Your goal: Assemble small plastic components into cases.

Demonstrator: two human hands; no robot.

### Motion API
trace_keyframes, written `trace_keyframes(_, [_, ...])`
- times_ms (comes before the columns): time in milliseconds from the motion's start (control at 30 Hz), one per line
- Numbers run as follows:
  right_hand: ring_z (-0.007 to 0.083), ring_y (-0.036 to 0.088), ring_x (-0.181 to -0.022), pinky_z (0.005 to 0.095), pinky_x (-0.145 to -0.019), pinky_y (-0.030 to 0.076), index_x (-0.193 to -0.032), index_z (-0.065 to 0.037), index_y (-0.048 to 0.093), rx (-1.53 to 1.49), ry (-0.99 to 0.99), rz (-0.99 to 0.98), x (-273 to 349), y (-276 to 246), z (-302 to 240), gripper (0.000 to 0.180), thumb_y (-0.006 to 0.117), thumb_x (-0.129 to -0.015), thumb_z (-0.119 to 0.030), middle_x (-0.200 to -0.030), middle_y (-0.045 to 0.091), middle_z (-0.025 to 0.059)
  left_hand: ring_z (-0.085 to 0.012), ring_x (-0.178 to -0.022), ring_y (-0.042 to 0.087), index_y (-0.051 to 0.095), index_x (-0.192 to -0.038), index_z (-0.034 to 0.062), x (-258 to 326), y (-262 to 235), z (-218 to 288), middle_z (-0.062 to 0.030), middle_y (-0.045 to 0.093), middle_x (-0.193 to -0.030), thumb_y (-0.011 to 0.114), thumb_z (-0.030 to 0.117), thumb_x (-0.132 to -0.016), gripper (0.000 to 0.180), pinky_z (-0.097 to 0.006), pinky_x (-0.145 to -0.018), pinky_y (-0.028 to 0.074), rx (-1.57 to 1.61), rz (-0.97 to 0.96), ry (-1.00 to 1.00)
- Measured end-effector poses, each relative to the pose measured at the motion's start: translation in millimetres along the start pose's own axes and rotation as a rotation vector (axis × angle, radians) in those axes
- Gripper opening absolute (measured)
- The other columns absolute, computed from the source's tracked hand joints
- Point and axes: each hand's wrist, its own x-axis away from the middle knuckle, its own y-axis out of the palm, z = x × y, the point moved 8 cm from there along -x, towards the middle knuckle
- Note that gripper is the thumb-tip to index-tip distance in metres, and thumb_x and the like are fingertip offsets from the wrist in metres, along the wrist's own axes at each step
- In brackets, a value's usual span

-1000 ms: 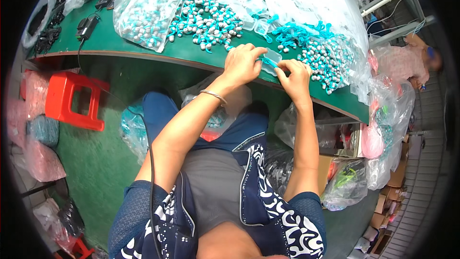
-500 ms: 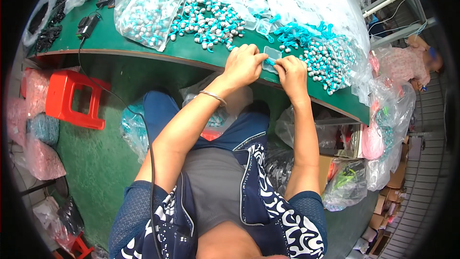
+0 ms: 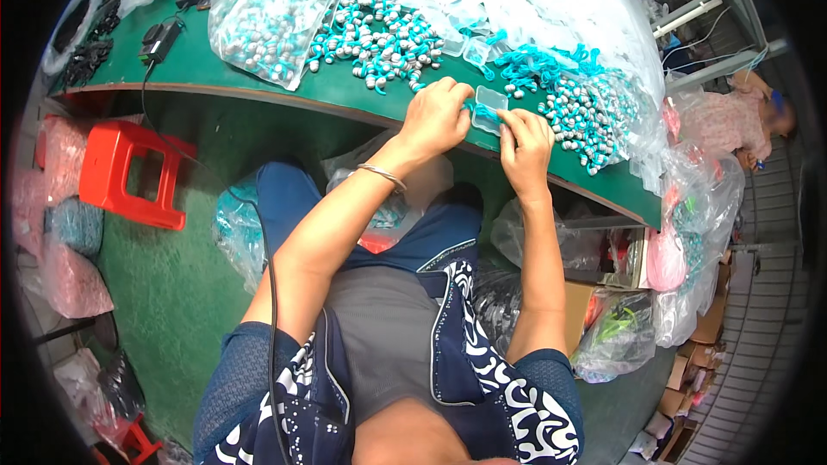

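A small clear plastic box (image 3: 491, 98) stands open at the green table's front edge, between my two hands. Teal cord (image 3: 485, 113) lies across its lower part. My left hand (image 3: 437, 117) is closed at the box's left side, thumb and forefinger pinching the cord's end. From the right, my right hand (image 3: 528, 145) reaches over with thumb and forefinger closed on the cord at the box's rim; its other fingers are curled. Grey-and-white striped beads on teal cords form a pile (image 3: 379, 43) beyond my left hand and another pile (image 3: 594, 116) right of my right hand.
A clear bag of beaded cords (image 3: 258, 34) lies on the table (image 3: 194, 60) at left, near a black power adapter (image 3: 161, 41). White plastic sheeting (image 3: 551, 0) covers the back. A red stool (image 3: 133, 172) stands left; stuffed bags (image 3: 616, 331) sit at right. A cable (image 3: 272, 293) crosses my left arm.
The cord, stretched between my fingers before, now looks bunched in the box. My right hand has shifted slightly down, its forefinger straighter. More of the box shows.
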Motion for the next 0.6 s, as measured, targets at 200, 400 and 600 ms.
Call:
trace_keyframes(200, [0.0211, 0.06, -0.094, 0.0403, -0.089, 0.037, -0.098, -0.013, 0.072, 0.041, -0.086, -0.039, -11.0, 14.7, -13.9, 0.021, 0.07, -0.079, -0.008, -0.095, 0.065, 0.0018, -0.0356, -0.086, 0.064, 0.069, -0.093, 0.005, 0.3, -2.2, -2.0, -0.015, 0.062, -0.091, 0.065, 0.009, -0.08, 0.015, -0.045, -0.074, 0.053, -0.112, -0.069, -0.088])
trace_keyframes(400, [0.0221, 0.061, -0.092, 0.0391, -0.086, 0.039, -0.094, -0.011, 0.072, -0.043, -0.089, -0.008, -6.4, 19.1, -7.2, 0.017, 0.069, -0.078, -0.006, -0.095, 0.066, 0.0026, -0.0355, -0.085, 0.064, 0.069, -0.095, 0.0053, 1.9, -1.7, -0.4, -0.0146, 0.062, -0.092, 0.065, 0.009, -0.08, 0.016, -0.046, -0.074, 0.053, -0.095, -0.027, -0.056])
trace_keyframes(600, [0.0244, 0.061, -0.094, 0.0401, -0.085, 0.04, -0.099, -0.011, 0.069, -0.087, -0.063, 0.032, -12.2, 9.7, -0.8, 0.018, 0.066, -0.081, -0.008, -0.098, 0.067, 0.0042, -0.0353, -0.088, 0.064, 0.069, -0.098, 0.0061, 1.1, -0.8, -0.9, -0.014, 0.063, -0.094, 0.065, 0.009, -0.081, 0.017, -0.046, -0.076, 0.053, -0.093, -0.052, -0.095])
